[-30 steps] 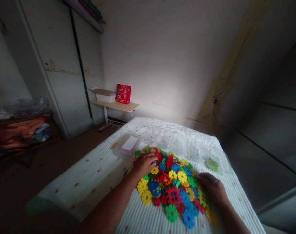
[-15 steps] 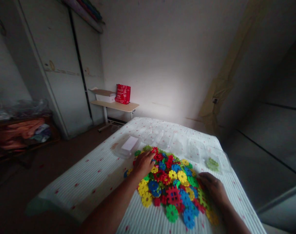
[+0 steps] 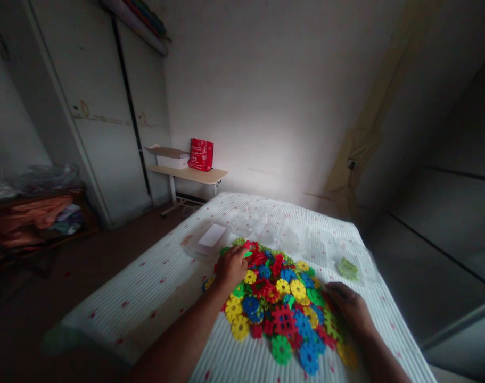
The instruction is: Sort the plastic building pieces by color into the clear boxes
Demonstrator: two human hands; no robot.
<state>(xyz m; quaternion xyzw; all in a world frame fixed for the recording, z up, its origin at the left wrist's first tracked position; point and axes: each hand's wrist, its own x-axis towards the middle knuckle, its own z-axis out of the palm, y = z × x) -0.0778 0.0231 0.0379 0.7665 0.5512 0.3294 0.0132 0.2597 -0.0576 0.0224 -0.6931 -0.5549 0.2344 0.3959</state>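
a small green piece is seen at the thumb and fingertips of the left hand and appears to be pinched there, over the far left part of the heap of coloured plastic pieces. the heap is spread on the striped cover, between the two hands. the right hand is laid at the right edge of the heap, back upward, with the fingers loosely bent; whether anything is held beneath them cannot be told.

the step in hand is judged to be the taking of one piece from the heap. for this to be done well, the green piece should be gripped by its edge and raised straight up, since the notched rims around it could catch and be dragged along. the right hand is best left as a soft wall, so that loose discs are not pushed outward. care should be taken at the far left, where the clear container with a pale slab is placed near the left hand and could be nudged by a wide sweep.
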